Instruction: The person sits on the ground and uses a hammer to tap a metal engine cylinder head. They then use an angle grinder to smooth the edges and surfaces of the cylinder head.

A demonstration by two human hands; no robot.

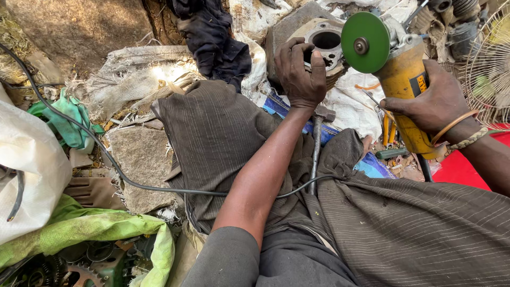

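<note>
One black cable (79, 133) crosses the stony ground (79, 26). One left hand (301, 72) clamps the single grey engine casting (324, 40) on white sacking (350, 106); one hammer (317, 138) lies below. One right hand (435, 103) grips one yellow angle grinder (406, 85), its green disc (365, 42) just beside the casting.

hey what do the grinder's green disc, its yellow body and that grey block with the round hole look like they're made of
Green disc: looks like a bonded abrasive wheel, matte and flat, with a metal hub nut.
Angle grinder in the right hand: yellow body probably moulded plastic, smooth with a slight sheen.
Grey block under the left hand: seemingly cast metal, dull and grimy, with a machined round bore.
</note>
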